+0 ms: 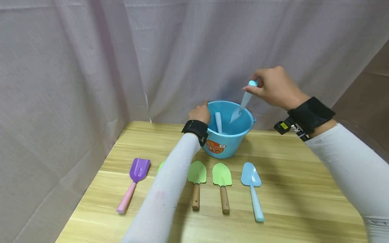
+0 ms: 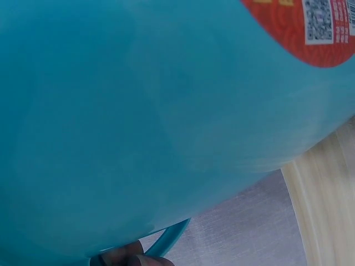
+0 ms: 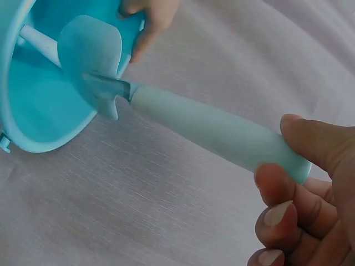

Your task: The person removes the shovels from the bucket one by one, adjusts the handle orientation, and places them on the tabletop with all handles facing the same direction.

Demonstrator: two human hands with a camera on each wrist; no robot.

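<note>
Plastic trowel: light, stiff, slick; right hand pinched its handle end over the bucket.
Left hand gripped the bucket rim; handle end looked the best hold.

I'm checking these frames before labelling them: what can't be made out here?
- A green tool in the head view: the left sleeve covers all but one edge.
- The left hand: the left wrist view shows only fingertips under the bucket wall, so its grip is unclear.
- The bucket's red sticker: cut off by the frame edge, print unreadable.
- The pale tool standing in the bucket: its lower end is hidden.
</note>
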